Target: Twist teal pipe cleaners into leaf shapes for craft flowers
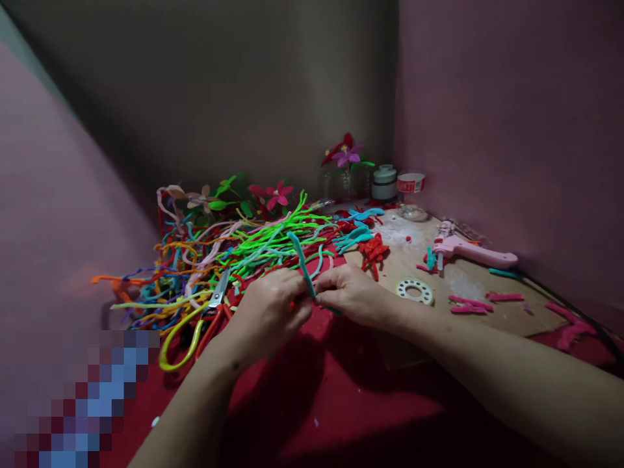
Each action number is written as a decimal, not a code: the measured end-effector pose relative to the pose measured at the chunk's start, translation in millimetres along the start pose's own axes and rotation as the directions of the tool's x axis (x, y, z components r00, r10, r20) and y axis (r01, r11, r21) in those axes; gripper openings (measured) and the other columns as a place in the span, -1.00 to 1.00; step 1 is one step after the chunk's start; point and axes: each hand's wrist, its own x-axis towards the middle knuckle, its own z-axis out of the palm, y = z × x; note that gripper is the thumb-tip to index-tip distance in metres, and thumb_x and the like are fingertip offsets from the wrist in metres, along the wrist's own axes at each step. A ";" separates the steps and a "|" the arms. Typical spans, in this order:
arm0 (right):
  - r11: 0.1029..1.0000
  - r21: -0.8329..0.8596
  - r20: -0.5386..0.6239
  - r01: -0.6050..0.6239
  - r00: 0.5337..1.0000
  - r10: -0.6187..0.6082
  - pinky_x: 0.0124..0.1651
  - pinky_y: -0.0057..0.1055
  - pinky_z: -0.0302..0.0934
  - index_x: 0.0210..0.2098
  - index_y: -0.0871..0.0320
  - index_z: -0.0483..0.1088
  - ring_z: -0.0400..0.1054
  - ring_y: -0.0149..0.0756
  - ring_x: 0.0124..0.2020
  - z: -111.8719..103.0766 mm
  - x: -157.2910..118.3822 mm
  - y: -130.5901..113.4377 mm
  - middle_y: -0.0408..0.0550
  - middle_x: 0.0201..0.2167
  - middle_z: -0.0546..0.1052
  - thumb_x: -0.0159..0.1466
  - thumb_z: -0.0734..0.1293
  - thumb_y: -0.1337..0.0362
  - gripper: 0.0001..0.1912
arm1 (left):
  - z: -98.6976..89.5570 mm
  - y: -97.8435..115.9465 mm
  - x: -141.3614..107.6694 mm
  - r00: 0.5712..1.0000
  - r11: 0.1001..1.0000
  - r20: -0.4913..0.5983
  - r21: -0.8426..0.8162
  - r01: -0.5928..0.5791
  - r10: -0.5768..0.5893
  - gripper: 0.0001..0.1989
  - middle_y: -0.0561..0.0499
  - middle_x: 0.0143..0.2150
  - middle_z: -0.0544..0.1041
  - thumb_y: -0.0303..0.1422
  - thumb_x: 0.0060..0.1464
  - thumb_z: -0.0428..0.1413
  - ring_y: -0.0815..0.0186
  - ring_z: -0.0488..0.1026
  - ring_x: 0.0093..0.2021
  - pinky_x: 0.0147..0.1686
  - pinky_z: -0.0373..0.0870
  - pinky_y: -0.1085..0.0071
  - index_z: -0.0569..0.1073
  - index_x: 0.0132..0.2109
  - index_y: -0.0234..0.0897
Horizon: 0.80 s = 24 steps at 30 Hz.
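Observation:
A teal pipe cleaner stands up between my two hands, its upper end bent over at the tip. My left hand is closed around its lower part, fingers curled. My right hand pinches it from the other side between thumb and fingers. The hands nearly touch, and a bit of teal shows under the right one. Behind them lies a heap of bright green pipe cleaners. Scissors with yellow and metal parts rest left of my left hand, beside some red-handled tool.
A pink glue gun lies on a cardboard sheet at right, near a white ring with holes and pink pieces. Pipe-cleaner flowers and a small lidded jar stand along the back wall. Red cloth covers the table.

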 end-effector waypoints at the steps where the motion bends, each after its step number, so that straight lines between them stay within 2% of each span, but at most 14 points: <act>1: 0.992 -0.105 -0.048 0.067 0.996 -0.072 -0.50 -0.49 -0.08 -0.69 0.22 0.23 0.04 -0.49 -0.60 2.3 -1.8 0.2 -0.22 -0.70 0.18 0.03 0.19 0.45 -0.82 | 1.1 -2.0 1.2 0.991 0.980 0.045 -0.147 0.135 -0.130 -0.85 0.09 -0.59 0.26 -0.44 -0.05 -0.03 0.44 0.16 -0.54 -0.53 0.09 0.49 0.34 -0.53 -0.33; 2: 0.967 -0.213 -0.085 0.138 0.984 -0.159 -0.46 -0.47 -0.05 -0.67 0.22 0.24 0.07 -0.47 -0.56 4.6 -3.5 0.6 -0.19 -0.67 0.21 0.05 0.18 0.46 -0.81 | 2.7 -4.3 2.8 0.961 0.912 0.117 -0.305 0.275 -0.250 -0.85 0.12 -0.62 0.22 -0.41 -0.08 0.00 0.47 0.12 -0.59 -0.57 0.04 0.51 0.32 -0.55 -0.33; 3: 0.925 -0.318 -0.104 0.209 0.962 -0.253 -0.42 -0.45 -0.02 -0.65 0.23 0.26 0.09 -0.43 -0.52 6.8 -5.1 1.0 -0.14 -0.63 0.25 0.06 0.17 0.46 -0.82 | 4.8 -6.9 4.7 0.917 0.794 0.204 -0.458 0.399 -0.343 -0.85 0.15 -0.65 0.18 -0.39 -0.12 0.03 0.50 0.07 -0.63 -0.61 -0.01 0.52 0.31 -0.58 -0.33; 5: 0.815 -0.479 -0.090 0.326 0.905 -0.415 -0.36 -0.40 0.01 -0.60 0.23 0.29 0.12 -0.36 -0.45 9.8 -7.5 1.5 -0.06 -0.57 0.32 0.07 0.17 0.47 -0.84 | 10.0 -12.0 8.4 0.830 0.464 0.373 -0.698 0.546 -0.415 -0.83 0.17 -0.71 0.12 -0.37 -0.23 0.08 0.54 0.00 -0.68 -0.65 -0.07 0.53 0.26 -0.63 -0.33; 7: 0.757 -0.528 -0.074 0.384 0.868 -0.492 -0.33 -0.37 0.02 -0.56 0.23 0.31 0.13 -0.33 -0.43 10.0 -8.7 0.5 -0.02 -0.53 0.35 0.08 0.16 0.48 -0.84 | 14.3 -15.9 10.9 0.782 0.169 0.481 -0.799 0.577 -0.395 -0.81 0.18 -0.74 0.09 -0.38 -0.32 0.10 0.54 -0.02 -0.71 -0.68 -0.07 0.52 0.22 -0.67 -0.32; 8: 0.770 -0.509 -0.096 0.385 0.863 -0.496 -0.33 -0.37 0.02 -0.55 0.22 0.31 0.13 -0.34 -0.44 8.9 -8.8 -0.8 -0.03 -0.54 0.35 0.10 0.16 0.47 -0.83 | 15.1 -17.1 11.4 0.776 0.082 0.507 -0.816 0.572 -0.376 -0.82 0.18 -0.75 0.09 -0.38 -0.34 0.10 0.54 -0.01 -0.72 -0.69 -0.06 0.52 0.22 -0.67 -0.31; 9: 0.808 -0.458 -0.141 0.370 0.868 -0.477 -0.33 -0.38 0.02 -0.57 0.21 0.31 0.14 -0.35 -0.45 7.2 -8.5 -2.6 -0.04 -0.55 0.34 0.11 0.16 0.46 -0.82 | 14.5 -17.8 11.2 0.780 0.045 0.507 -0.828 0.559 -0.367 -0.83 0.17 -0.75 0.11 -0.37 -0.34 0.11 0.52 0.02 -0.72 -0.69 -0.03 0.51 0.25 -0.65 -0.32; 10: 0.863 -0.370 -0.188 0.344 0.882 -0.432 -0.34 -0.40 0.03 -0.58 0.20 0.31 0.14 -0.37 -0.47 5.0 -7.9 -4.7 -0.07 -0.57 0.33 0.12 0.17 0.45 -0.82 | 12.7 -17.9 10.4 0.795 0.059 0.477 -0.844 0.534 -0.375 -0.85 0.16 -0.73 0.16 -0.36 -0.31 0.12 0.51 0.06 -0.71 -0.69 0.00 0.51 0.29 -0.62 -0.33; 11: 0.921 -0.244 -0.226 0.305 0.905 -0.360 -0.36 -0.41 0.03 -0.59 0.20 0.31 0.14 -0.39 -0.50 2.4 -7.0 -6.9 -0.11 -0.60 0.32 0.13 0.19 0.43 -0.81 | 9.6 -17.7 9.1 0.819 0.115 0.408 -0.865 0.488 -0.403 -0.85 0.14 -0.69 0.22 -0.36 -0.27 0.14 0.50 0.11 -0.69 -0.67 0.04 0.52 0.34 -0.56 -0.34; 13: 0.978 0.071 -0.231 0.196 0.957 -0.175 -0.42 -0.44 0.03 -0.60 0.20 0.31 0.13 -0.44 -0.55 -2.8 -5.0 -11.1 -0.17 -0.64 0.29 0.11 0.23 0.38 -0.83 | 1.5 -16.1 5.9 0.873 0.316 0.173 -0.886 0.341 -0.456 -0.86 0.08 -0.56 0.35 -0.36 -0.19 0.17 0.47 0.24 -0.58 -0.58 0.17 0.52 0.41 -0.44 -0.34; 15: 0.930 0.356 -0.143 0.087 0.989 -0.038 -0.46 -0.46 0.02 -0.59 0.20 0.33 0.12 -0.47 -0.59 -7.0 -3.6 -14.1 -0.20 -0.66 0.27 0.08 0.27 0.33 -0.86 | -6.6 -13.3 3.0 0.910 0.538 -0.064 -0.823 0.184 -0.410 -0.84 0.01 -0.38 0.43 -0.36 -0.16 0.20 0.38 0.35 -0.39 -0.42 0.28 0.47 0.46 -0.35 -0.31; 17: 0.851 0.525 -0.037 0.012 0.999 0.009 -0.48 -0.46 0.02 -0.58 0.22 0.36 0.12 -0.48 -0.61 -9.6 -3.2 -15.9 -0.20 -0.67 0.29 0.05 0.30 0.29 -0.86 | -12.0 -10.0 1.2 0.939 0.686 -0.188 -0.725 0.065 -0.287 -0.83 -0.05 -0.27 0.43 -0.37 -0.15 0.21 0.27 0.35 -0.22 -0.24 0.31 0.39 0.48 -0.32 -0.30; 21: 0.789 0.609 0.092 -0.078 0.995 0.028 -0.51 -0.48 -0.02 -0.58 0.24 0.39 0.10 -0.51 -0.63 -11.6 -4.3 -16.6 -0.21 -0.69 0.31 -0.01 0.33 0.29 -0.88 | -14.1 -4.9 -0.3 0.974 0.803 -0.198 -0.595 -0.034 -0.105 -0.91 -0.05 -0.34 0.40 -0.36 -0.04 0.13 0.27 0.34 -0.23 -0.19 0.27 0.35 0.44 -0.41 -0.30; 24: 0.777 0.623 0.093 -0.096 0.994 0.049 -0.53 -0.49 -0.06 -0.60 0.23 0.40 0.08 -0.52 -0.64 -12.5 -4.1 -15.6 -0.22 -0.71 0.29 -0.04 0.33 0.32 -0.91 | -11.8 -3.2 -2.0 0.990 0.843 -0.132 -0.537 -0.025 -0.054 -0.91 -0.02 -0.37 0.38 -0.37 0.03 0.07 0.31 0.32 -0.28 -0.23 0.25 0.37 0.40 -0.39 -0.30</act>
